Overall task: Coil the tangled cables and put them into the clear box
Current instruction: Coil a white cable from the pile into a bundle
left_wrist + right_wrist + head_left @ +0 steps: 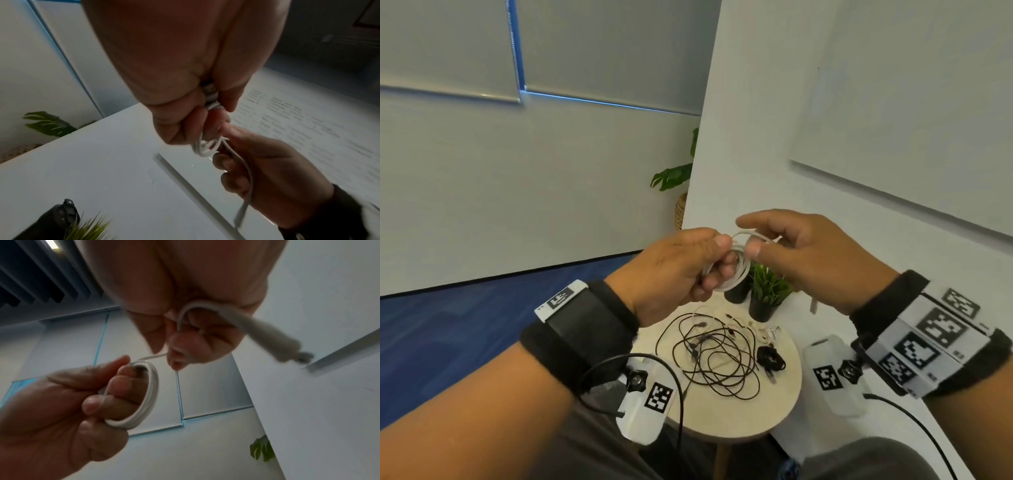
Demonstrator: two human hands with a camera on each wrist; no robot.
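My left hand (pixel 717 255) grips a small coil of white cable (pixel 738 274) in the air above the round table (pixel 774 407). My right hand (pixel 751 238) pinches the loose end of that cable between thumb and finger, right beside the coil. In the right wrist view the coil (pixel 149 394) rings the left fingers (pixel 115 386), and the plug end (pixel 287 350) sticks out past my right palm. A tangle of black cables (pixel 717 358) lies on the table, with a thin white cable (pixel 762 330) and a bundled black cable (pixel 770 358) beside it. The clear box is not in view.
Two small potted plants (pixel 768 294) stand at the table's far edge, under my hands. A white wall with a whiteboard (pixel 911 120) runs along the right. Blue carpet (pixel 448 329) lies to the left, and a larger leafy plant (pixel 676 174) stands behind the wall corner.
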